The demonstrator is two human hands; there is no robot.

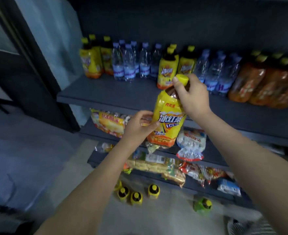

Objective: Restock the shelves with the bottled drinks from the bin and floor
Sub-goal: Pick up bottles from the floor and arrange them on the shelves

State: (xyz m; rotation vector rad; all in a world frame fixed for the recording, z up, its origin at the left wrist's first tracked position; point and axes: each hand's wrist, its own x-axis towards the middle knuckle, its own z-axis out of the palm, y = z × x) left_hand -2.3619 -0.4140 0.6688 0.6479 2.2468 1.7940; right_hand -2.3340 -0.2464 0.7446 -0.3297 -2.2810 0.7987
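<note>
My right grip [193, 97] clasps the neck of the yellow bottle [169, 119]; my left grip [139, 127] grasps its side, in front of the shelf [106, 94].

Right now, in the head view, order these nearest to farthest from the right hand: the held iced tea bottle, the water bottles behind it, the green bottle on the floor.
1. Iced tea bottle: gripped near its cap by the right hand.
2. Water bottles: on the shelf behind it.
3. Green bottle: on the floor, below.
</note>
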